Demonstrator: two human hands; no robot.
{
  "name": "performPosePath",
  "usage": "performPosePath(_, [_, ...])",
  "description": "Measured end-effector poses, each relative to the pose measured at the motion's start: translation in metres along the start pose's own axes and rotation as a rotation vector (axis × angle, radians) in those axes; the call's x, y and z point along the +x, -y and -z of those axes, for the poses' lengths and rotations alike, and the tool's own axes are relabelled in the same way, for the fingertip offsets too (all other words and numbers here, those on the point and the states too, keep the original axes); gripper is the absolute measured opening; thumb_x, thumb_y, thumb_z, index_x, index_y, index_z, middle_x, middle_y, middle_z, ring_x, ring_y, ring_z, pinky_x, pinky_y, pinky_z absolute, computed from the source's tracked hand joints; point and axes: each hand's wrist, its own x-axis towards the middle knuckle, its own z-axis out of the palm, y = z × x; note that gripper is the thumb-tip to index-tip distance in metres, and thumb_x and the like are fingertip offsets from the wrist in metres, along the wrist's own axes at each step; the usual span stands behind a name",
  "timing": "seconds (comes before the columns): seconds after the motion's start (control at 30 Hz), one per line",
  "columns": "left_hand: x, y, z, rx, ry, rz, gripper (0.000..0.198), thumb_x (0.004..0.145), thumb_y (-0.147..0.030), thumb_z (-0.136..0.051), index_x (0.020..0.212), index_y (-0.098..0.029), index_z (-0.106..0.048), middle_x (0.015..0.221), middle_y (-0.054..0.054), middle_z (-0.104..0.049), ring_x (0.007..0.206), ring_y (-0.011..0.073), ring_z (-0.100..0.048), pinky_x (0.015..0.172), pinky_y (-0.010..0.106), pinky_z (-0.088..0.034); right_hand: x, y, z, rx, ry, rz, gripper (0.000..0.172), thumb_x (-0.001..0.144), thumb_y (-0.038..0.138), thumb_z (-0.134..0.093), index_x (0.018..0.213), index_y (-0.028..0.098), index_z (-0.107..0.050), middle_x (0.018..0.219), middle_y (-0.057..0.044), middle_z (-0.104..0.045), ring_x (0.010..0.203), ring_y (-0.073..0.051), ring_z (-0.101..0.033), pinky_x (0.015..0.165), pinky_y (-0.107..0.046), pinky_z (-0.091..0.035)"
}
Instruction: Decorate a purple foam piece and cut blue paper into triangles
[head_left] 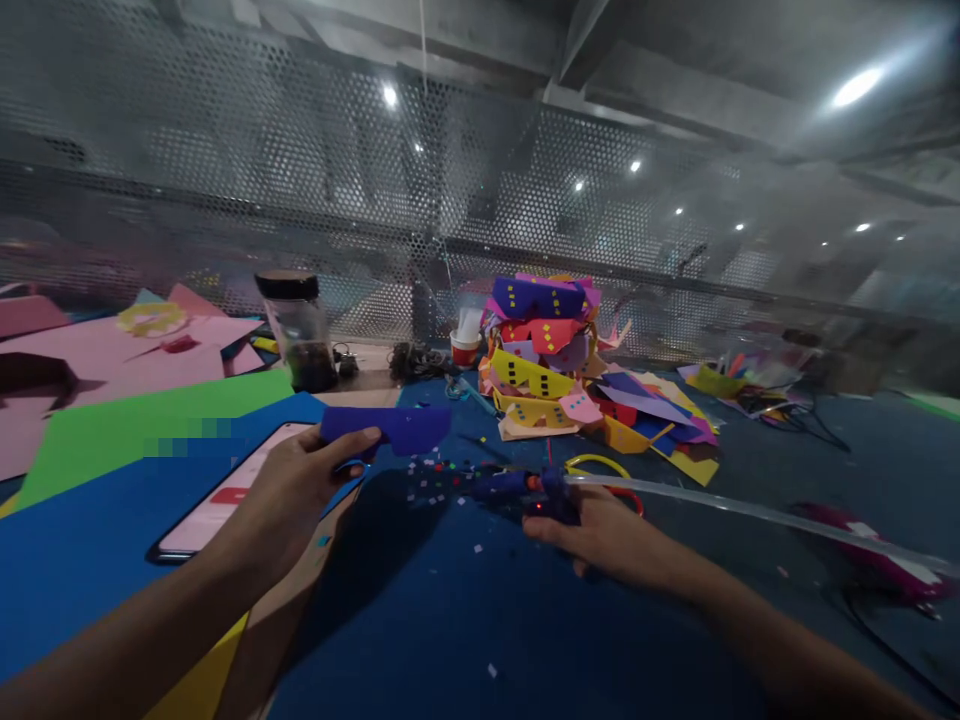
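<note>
Blue paper cutout (420,428) bare, colourful dotted masks (536,370) piled
My left fingers (356,442) pinch it; right fingers (551,530) clamp a blue glue gun (556,487).

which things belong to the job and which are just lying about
Likely the job:
blue paper cutout in left hand
glue gun in right hand
small paper squares
stacked decorated cutouts

Probably lying about:
smartphone
dark-lidded jar
paper cup

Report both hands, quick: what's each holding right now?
Left hand: closed, pinching the blue paper piece.
Right hand: closed, holding the glue gun.
</note>
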Motion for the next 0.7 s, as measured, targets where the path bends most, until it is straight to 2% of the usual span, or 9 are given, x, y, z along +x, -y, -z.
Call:
performPosePath(0.1, [-0.0011,-0.0004,-0.0010,0.004,-0.022,0.018,0.028,0.055,-0.028,-0.095,0.070,-0.022,-0.072,0.069,-0.004,-0.073,0.068,0.0126,-0.070,0.061,0.015,-0.057,0.0004,-0.0025,0.0002,-0.029,0.017,-0.005,0.054,0.090,0.067,-0.057,0.106,0.017,-0.066,0.074,0.001,-0.060,0.050,-0.009,-0.058,0.046,-0.019,-0.045])
performPosePath(0.23, [-0.0027,0.0010,-0.0014,0.058,0.035,0.007,0.026,0.061,-0.030,-0.092,0.074,-0.020,-0.072,0.072,-0.002,-0.074,0.066,0.0124,-0.069,0.061,0.017,-0.057,0.0026,-0.0020,-0.0015,0.010,0.035,0.013,0.052,0.090,0.064,-0.058,0.116,0.020,-0.064,0.083,0.001,-0.063,0.050,-0.008,-0.056,0.046,-0.019,-0.046])
performPosePath(0.4, [-0.0038,0.0032,-0.0023,0.086,0.038,-0.001,0.023,0.064,-0.027,-0.090,0.076,-0.020,-0.072,0.067,-0.003,-0.070,0.061,0.0111,-0.066,0.058,0.016,-0.055,0.0038,0.0014,-0.0015,-0.048,0.050,-0.045,0.049,0.090,0.065,-0.057,0.098,0.017,-0.064,0.069,0.002,-0.059,0.050,-0.010,-0.058,0.046,-0.019,-0.042])
performPosePath(0.6, [-0.0067,0.0032,-0.0036,0.089,0.053,0.016,0.023,0.067,-0.028,-0.088,0.080,-0.018,-0.071,0.076,0.001,-0.072,0.065,0.0138,-0.067,0.061,0.020,-0.057,0.0051,0.0066,-0.0009,-0.039,0.065,-0.035,0.048,0.091,0.063,-0.056,0.105,0.018,-0.064,0.079,0.001,-0.062,0.051,-0.010,-0.060,0.048,-0.020,-0.045])
performPosePath(0.7, [-0.0062,0.0043,-0.0030,0.096,0.061,0.021,0.025,0.067,-0.029,-0.087,0.083,-0.018,-0.071,0.077,0.002,-0.073,0.066,0.0148,-0.067,0.062,0.022,-0.057,0.0067,0.0063,-0.0016,-0.046,0.066,-0.039,0.047,0.091,0.062,-0.056,0.105,0.018,-0.064,0.077,0.001,-0.061,0.050,-0.010,-0.059,0.048,-0.021,-0.045])
